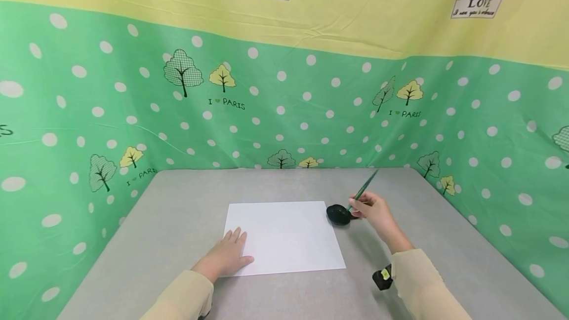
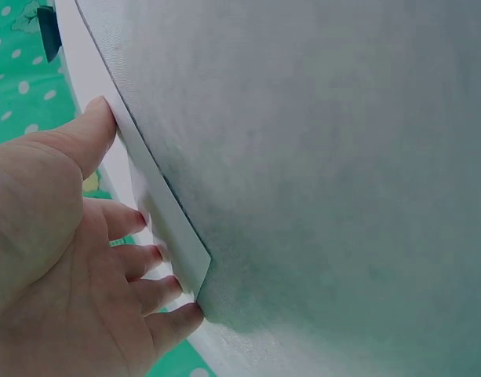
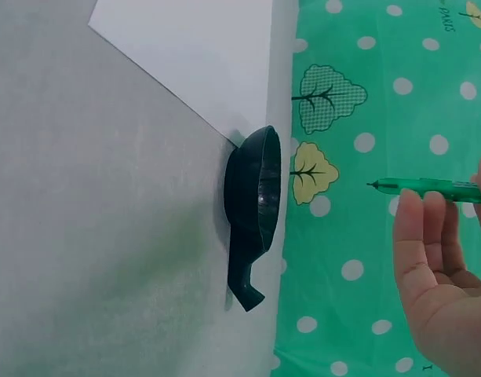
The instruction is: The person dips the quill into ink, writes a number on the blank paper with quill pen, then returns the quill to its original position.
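Observation:
My left hand [image 1: 228,253] rests flat with spread fingers on the lower left part of a blank white sheet of paper [image 1: 286,238]. In the left wrist view the thumb and fingertips lie along the paper's edge [image 2: 173,228]. My right hand [image 1: 371,209] pinches a slim green pen [image 1: 366,184] between thumb and fingers, its long end slanting up to the right. The right wrist view shows the pen's fine dark tip pointing toward the table side. Close by, a black spoon-shaped dish [image 1: 339,215] with a short handle sits at the paper's right edge.
The grey tabletop [image 1: 191,191] reaches back to a green, white-dotted curtain [image 1: 266,127] that also encloses both sides. Beside the right sleeve [image 1: 420,280] is a small black device [image 1: 382,279] with a yellow label.

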Demonstrator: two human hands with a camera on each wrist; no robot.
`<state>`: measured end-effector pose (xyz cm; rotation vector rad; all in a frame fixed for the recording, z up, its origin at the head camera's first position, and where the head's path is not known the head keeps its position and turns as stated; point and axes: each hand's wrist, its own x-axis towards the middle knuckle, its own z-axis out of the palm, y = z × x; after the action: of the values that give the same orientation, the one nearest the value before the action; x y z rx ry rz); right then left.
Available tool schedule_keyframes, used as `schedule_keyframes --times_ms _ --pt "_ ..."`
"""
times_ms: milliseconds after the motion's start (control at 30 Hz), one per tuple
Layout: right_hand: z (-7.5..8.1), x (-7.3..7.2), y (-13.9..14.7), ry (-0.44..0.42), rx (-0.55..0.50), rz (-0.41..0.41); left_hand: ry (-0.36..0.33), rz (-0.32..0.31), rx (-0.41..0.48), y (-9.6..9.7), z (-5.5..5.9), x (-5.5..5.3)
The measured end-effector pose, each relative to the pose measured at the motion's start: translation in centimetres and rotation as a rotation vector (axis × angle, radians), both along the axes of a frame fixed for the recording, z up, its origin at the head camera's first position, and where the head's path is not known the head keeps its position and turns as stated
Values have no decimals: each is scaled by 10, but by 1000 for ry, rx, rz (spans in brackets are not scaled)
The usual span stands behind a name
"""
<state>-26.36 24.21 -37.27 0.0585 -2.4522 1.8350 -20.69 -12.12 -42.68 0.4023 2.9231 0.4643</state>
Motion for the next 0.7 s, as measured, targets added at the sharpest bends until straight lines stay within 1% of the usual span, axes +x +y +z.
schedule_keyframes --times_ms 167,367,433,500,700 --pt "-1 0 0 15 -63 5 1 0 5 0 1 1" --pt "-7 -5 0 33 -152 -22 -1 2 6 1 2 1" --pt "-11 -7 1 33 -163 -41 0 2 5 1 1 1" --pt "-14 -10 1 31 -155 -62 0 1 5 0 1 0" --pt "-23 -16 1 11 -86 -121 -5 -1 7 0 1 0"
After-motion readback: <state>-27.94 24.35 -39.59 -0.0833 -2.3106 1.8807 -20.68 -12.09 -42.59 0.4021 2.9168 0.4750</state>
